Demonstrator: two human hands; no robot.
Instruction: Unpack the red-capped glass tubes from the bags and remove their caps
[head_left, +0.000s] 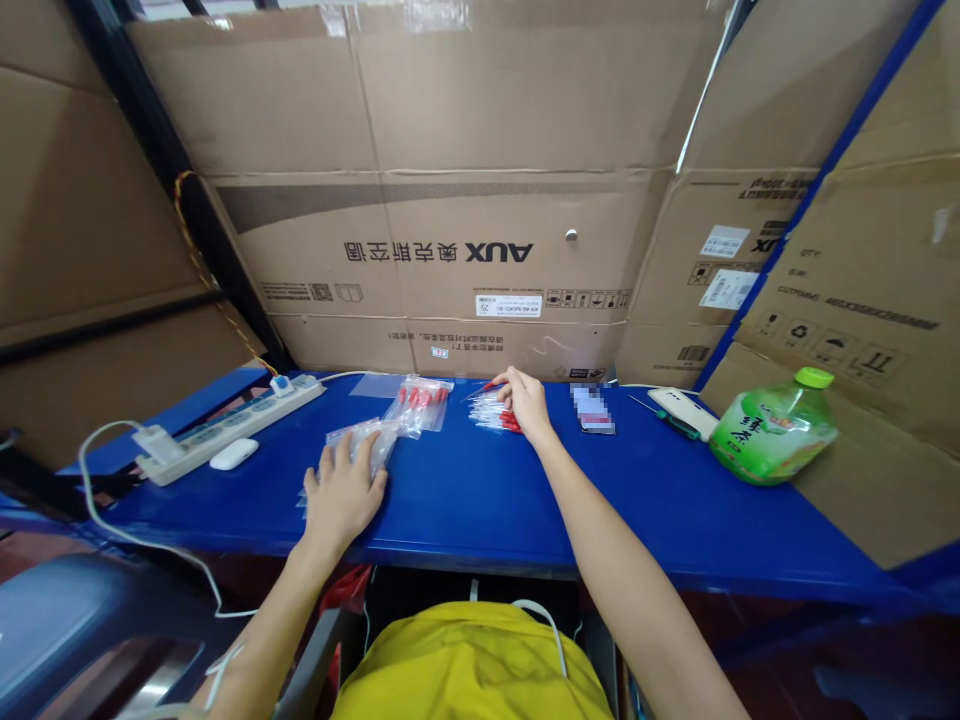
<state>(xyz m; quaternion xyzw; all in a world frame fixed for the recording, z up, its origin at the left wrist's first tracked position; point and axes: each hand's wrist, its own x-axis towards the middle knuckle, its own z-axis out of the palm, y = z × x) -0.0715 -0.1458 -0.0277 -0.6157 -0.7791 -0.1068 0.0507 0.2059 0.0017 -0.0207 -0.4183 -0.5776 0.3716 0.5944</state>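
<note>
My left hand (343,490) lies with fingers spread on a stack of clear plastic bags (379,440) near the table's left-centre. Behind it, more clear bags (420,400) hold several red-ended pieces. My right hand (523,398) is closed in a pinch on a thin red-handled stick (491,385), whose exact kind I cannot make out. Just below that hand lies a pile of thin sticks (491,412) with red ends and pale shafts. My right fingers partly cover the pile.
On the blue table (465,510) a phone (592,408) lies right of the pile. Further right are a green-handled screwdriver (679,424), a white device (684,412) and a green bottle (776,430). A power strip (240,425) and white case (234,454) sit left. Cardboard (450,120) walls the back.
</note>
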